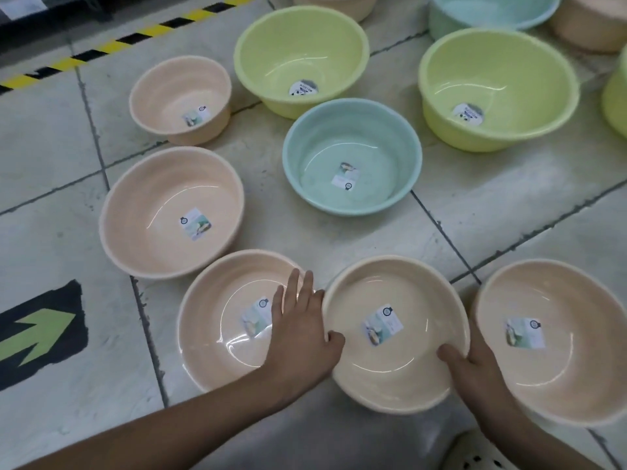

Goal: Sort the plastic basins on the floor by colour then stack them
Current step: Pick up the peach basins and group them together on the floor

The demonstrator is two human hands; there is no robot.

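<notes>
Currently on the head cam, reading L to R. At far L, hazard tape runs diagonally across the top corner of the tiled floor. A green arrow is painted lower down at the L edge.

Next come three peach units, all upright w/ a label inside. The small peach basin is furthest off, the mid peach basin is nearer, and the near-left peach basin is closest to me. The last two sit rim to rim; I cannot confirm contact.

I see the left hand reaching over the near-left peach basin. Its fingers are straight and its thumb is hooked over the L rim of the cream basin, so I log it as grasping that rim. That cream basin is at bottom centre between two peach ones, its rim overlapping the near-left rim. I cannot tell whether it is off the floor.

Beyond it the blue basin stands mid-frame. The left lime basin is just behind it, and the right lime basin is further R, apart.

I log the right hand as grasping the cream basin's R rim, thumb inside and fingers hidden behind the wall. Just beside that hand sits the near-right peach basin, upright, label inside.

Along the top edge are more basins, cropped, incl. a pale blue basin.
</notes>
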